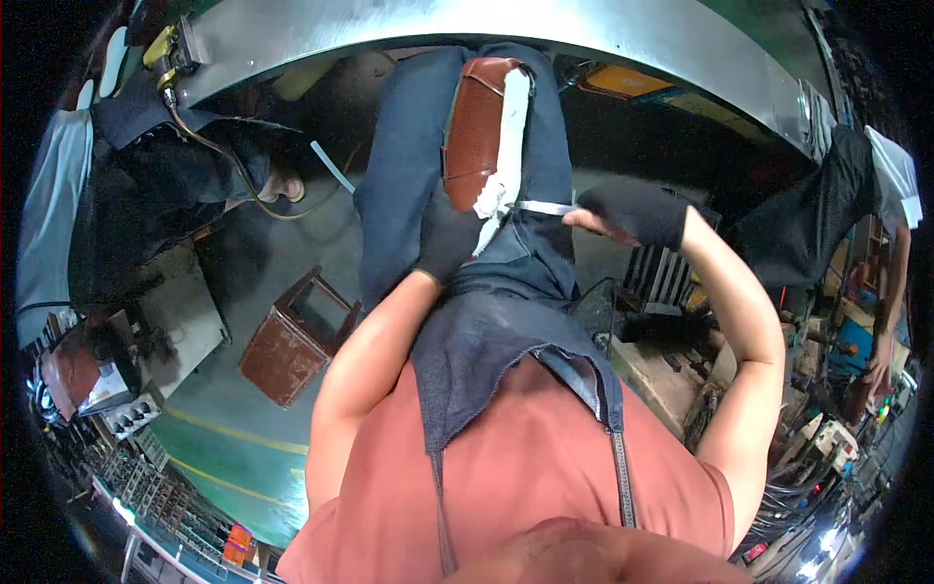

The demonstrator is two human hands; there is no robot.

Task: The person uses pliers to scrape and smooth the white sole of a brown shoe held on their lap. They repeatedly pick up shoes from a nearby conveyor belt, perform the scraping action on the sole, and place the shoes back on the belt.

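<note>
Well, the brown shoe [477, 136] rests on blue trousers [404, 146], metal bench [457, 19] beyond.

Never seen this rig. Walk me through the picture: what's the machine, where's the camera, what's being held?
There is no machine doing the work: a seated person works with their own two hands, in dark gloves with bare fingertips. The one picture comes from a camera on the person's head looking down, so the fisheye lens bends straight edges such as the metal bench at the top. Picture left is the person's left.

Across the lap lies a brown leather-look piece with a white strip along its right side. The left hand has its grip at the piece's near end. The right hand holds a thin metal tool; its exact kind is unclear.
</note>
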